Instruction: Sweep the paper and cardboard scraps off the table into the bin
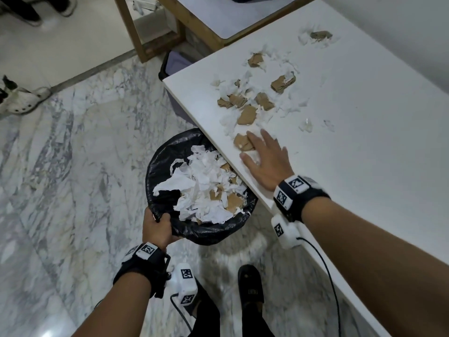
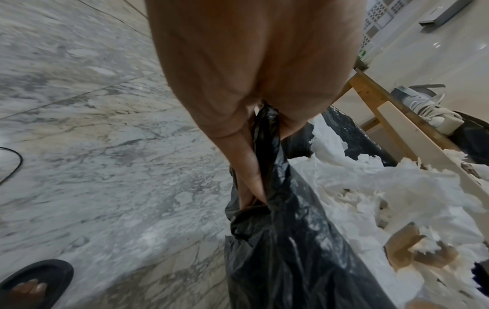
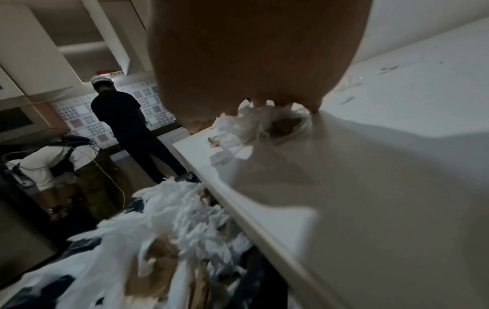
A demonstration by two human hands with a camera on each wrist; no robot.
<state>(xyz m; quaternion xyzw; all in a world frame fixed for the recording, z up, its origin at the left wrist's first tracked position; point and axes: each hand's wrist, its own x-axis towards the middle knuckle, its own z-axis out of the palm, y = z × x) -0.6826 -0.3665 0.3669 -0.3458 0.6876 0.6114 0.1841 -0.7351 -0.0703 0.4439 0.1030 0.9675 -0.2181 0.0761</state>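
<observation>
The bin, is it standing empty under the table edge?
No, the bin already holds a heap of white paper and brown cardboard scraps inside its black liner.

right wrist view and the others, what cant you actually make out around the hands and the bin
- Right wrist view: right hand fills the top; fingertips hidden behind paper scraps.
- Head view: the table edge covers the far side of the bin; how deep the scraps reach is hidden.
- Left wrist view: left hand grips the bin liner; fingertips are buried in its folds.
- Head view: farthest scrap pile is too small to sort.
</observation>
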